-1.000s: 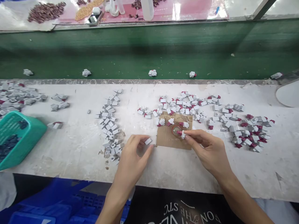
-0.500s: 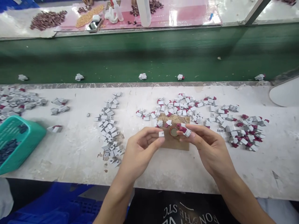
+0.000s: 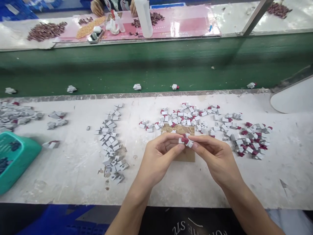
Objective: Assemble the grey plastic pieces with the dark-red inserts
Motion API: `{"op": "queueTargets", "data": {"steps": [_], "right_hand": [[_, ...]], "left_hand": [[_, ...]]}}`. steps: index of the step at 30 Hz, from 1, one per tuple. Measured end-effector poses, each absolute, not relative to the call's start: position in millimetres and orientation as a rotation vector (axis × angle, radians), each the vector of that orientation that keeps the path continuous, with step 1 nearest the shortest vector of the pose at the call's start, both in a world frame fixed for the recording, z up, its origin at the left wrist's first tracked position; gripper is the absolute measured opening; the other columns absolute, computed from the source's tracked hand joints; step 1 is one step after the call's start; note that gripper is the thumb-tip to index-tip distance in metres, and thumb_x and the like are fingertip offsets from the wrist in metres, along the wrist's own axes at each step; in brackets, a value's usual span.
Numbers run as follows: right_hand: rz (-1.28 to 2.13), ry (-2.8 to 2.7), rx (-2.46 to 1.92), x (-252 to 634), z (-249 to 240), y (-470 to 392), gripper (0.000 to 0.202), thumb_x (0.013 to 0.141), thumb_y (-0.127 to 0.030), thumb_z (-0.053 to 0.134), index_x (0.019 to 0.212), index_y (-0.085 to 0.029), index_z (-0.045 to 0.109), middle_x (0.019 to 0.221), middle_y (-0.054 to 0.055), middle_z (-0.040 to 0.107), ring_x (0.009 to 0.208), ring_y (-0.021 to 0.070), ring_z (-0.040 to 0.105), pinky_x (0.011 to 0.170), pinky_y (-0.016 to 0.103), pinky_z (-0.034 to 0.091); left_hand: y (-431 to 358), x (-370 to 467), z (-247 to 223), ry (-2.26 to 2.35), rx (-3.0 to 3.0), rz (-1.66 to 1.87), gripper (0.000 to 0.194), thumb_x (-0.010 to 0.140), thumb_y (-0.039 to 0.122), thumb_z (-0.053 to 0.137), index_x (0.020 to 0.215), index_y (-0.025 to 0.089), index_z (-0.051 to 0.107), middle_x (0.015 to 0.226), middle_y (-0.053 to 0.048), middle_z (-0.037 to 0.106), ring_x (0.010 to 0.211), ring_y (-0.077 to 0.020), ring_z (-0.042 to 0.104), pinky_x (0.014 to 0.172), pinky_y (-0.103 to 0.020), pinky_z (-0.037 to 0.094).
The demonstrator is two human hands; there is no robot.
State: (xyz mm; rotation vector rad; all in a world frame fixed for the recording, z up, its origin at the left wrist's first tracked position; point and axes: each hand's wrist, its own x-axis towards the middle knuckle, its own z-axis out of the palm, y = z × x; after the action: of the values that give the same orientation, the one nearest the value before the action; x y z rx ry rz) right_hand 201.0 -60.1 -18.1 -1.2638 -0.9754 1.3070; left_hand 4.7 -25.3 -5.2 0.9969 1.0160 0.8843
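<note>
My left hand [image 3: 157, 158] pinches a small white-grey plastic block [image 3: 181, 140] between thumb and fingertips. Opposite it, my right hand [image 3: 217, 158] grips a dark red and white plastic piece [image 3: 186, 141]. Both parts meet in front of me, and fingertips hide where they touch. Beneath the hands lies a brown cardboard piece [image 3: 187, 157], partly covered. Behind it spreads a cluster of white and red plastic pieces [image 3: 188, 114]. To the left, grey-white blocks [image 3: 111, 138] form a long, uneven row.
A heap of red and white pieces [image 3: 254, 138] lies right. At left are a teal basket [image 3: 28, 153] with dark parts and more grey pieces [image 3: 22, 114]. Several pieces sit on the green belt [image 3: 102, 71]. Across it, a co-worker's hand [image 3: 97, 7] is near a white bottle [image 3: 144, 19].
My hands have come together, bringing the white-grey block against the red and white piece. The view has tilted up slightly. Pieces on the green belt have shifted left relative to the table.
</note>
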Motion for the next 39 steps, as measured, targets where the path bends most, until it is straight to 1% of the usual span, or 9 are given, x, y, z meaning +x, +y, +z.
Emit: {"op": "queueTargets", "data": {"steps": [6,12,15,17,22,27,31,34,39], "right_hand": [[1.216,-1.176,-1.260,203.6,-11.3,-59.9,0.013,0.105,-0.036,0.087,0.114,-0.037,0.096,0.093,0.002,0.087,0.084,0.0216,0.081,0.069,0.032,0.069],[1.369,-1.506,-1.277,200.5,-2.3,2.5,0.021,0.109,-0.038,0.079,0.121,-0.029,0.093,0.109,0.007,0.090,0.096,0.0267,0.086,0.082,0.040,0.073],[0.936,-1.741,-1.561,182.2,-7.5,80.2,0.031,0.108,-0.018,0.067,0.128,-0.025,0.090,0.125,0.009,0.089,0.097,0.0254,0.083,0.089,0.042,0.070],[0.804,-1.761,-1.625,165.0,-14.3,135.0,0.041,0.103,-0.008,0.066,0.136,-0.021,0.086,0.146,0.015,0.081,0.115,0.0298,0.080,0.107,0.049,0.064],[0.750,-1.772,-1.710,148.0,-18.1,202.0,0.022,0.090,-0.004,0.076,0.103,-0.018,0.086,0.115,0.014,0.086,0.116,0.0338,0.078,0.111,0.049,0.060],[0.682,-1.641,-1.760,204.9,-0.5,131.4,0.019,0.091,-0.013,0.076,0.108,-0.019,0.079,0.109,0.013,0.086,0.098,0.0296,0.080,0.093,0.045,0.065],[0.802,-1.588,-1.708,252.6,-2.9,25.4,0.032,0.094,-0.056,0.084,0.102,-0.026,0.078,0.091,0.008,0.083,0.079,0.0278,0.078,0.068,0.039,0.062],[0.992,-1.540,-1.842,260.1,-16.7,-44.0,0.039,0.104,-0.066,0.074,0.117,-0.030,0.082,0.066,-0.002,0.067,0.060,0.0230,0.067,0.056,0.034,0.051],[1.045,-1.296,-2.009,251.9,-44.0,-100.0,0.042,0.100,-0.067,0.077,0.114,-0.029,0.089,0.065,-0.001,0.071,0.062,0.0235,0.070,0.058,0.033,0.055]], "left_hand": [[-25.6,-2.8,0.6,1.041,1.139,0.853,0.011,0.101,0.026,0.088,0.112,0.026,0.088,0.116,-0.004,0.091,0.107,-0.0214,0.087,0.100,-0.034,0.071],[14.5,-34.6,7.1,1.057,1.346,0.726,0.020,0.105,0.034,0.081,0.123,0.027,0.082,0.112,-0.006,0.088,0.103,-0.0232,0.085,0.092,-0.038,0.071],[60.0,-48.8,3.9,1.310,1.437,0.811,0.018,0.097,0.030,0.083,0.114,0.024,0.081,0.103,-0.006,0.086,0.092,-0.0236,0.082,0.083,-0.038,0.068],[96.1,-51.8,-0.7,1.500,1.472,0.914,0.014,0.091,0.022,0.082,0.105,0.022,0.079,0.103,-0.007,0.084,0.096,-0.0239,0.080,0.088,-0.038,0.066],[175.8,-29.4,-21.1,1.661,1.480,0.938,0.012,0.090,0.014,0.081,0.096,0.020,0.073,0.099,-0.008,0.081,0.095,-0.0233,0.077,0.095,-0.040,0.063],[216.5,25.7,-43.9,1.618,1.546,0.719,0.010,0.099,0.019,0.085,0.106,0.017,0.077,0.107,-0.009,0.082,0.100,-0.0224,0.079,0.095,-0.039,0.066],[227.3,60.1,-47.4,1.578,1.650,0.526,0.027,0.110,0.038,0.079,0.128,0.018,0.078,0.131,-0.010,0.080,0.114,-0.0249,0.078,0.102,-0.047,0.068],[219.0,59.5,-42.0,1.658,1.744,0.476,0.017,0.110,0.025,0.075,0.125,0.019,0.078,0.134,-0.014,0.079,0.128,-0.0294,0.074,0.115,-0.047,0.060],[167.0,0.8,-26.5,1.835,1.940,0.444,0.043,0.099,0.008,0.066,0.139,0.024,0.073,0.145,-0.017,0.073,0.143,-0.0386,0.060,0.125,-0.053,0.047]]}}
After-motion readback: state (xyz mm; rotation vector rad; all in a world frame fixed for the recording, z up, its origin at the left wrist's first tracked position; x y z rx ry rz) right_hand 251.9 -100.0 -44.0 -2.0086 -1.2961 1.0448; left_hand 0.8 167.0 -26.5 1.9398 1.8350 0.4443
